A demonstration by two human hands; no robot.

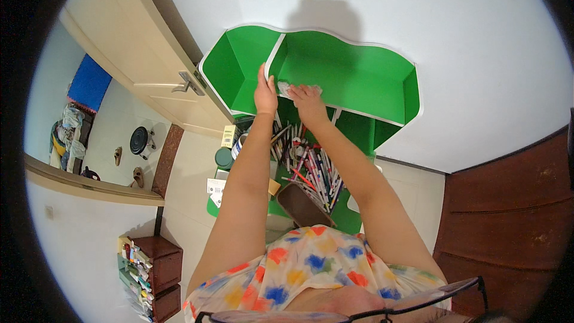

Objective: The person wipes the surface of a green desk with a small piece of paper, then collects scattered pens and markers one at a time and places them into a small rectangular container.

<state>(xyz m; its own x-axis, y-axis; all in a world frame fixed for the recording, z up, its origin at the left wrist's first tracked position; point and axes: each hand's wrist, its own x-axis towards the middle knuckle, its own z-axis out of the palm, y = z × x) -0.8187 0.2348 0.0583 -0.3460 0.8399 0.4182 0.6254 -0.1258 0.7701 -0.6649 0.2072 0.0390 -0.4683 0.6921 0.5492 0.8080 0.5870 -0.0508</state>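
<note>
A green shelf unit (pixel 353 78) with white edging stands against the wall in front of me. My left hand (pixel 265 94) is at the front end of its upright divider (pixel 274 54), thumb on one side and fingers on the other, gripping it. To the right of that divider, my right hand (pixel 308 103) presses a crumpled white wipe (pixel 284 88) onto the front of the upper compartment's floor. Its fingers lie over the wipe, which shows at both sides of them. Both upper compartments hold nothing else that I can see.
Below my arms, many pens and pencils (pixel 317 173) lie heaped on a green desktop, beside a brown tray (pixel 305 204). A dark green-lidded jar (pixel 224 157) and a yellow box (pixel 228 136) stand left. An open door (pixel 143 54) flanks the shelf; a brown wooden panel (pixel 508 221) is at right.
</note>
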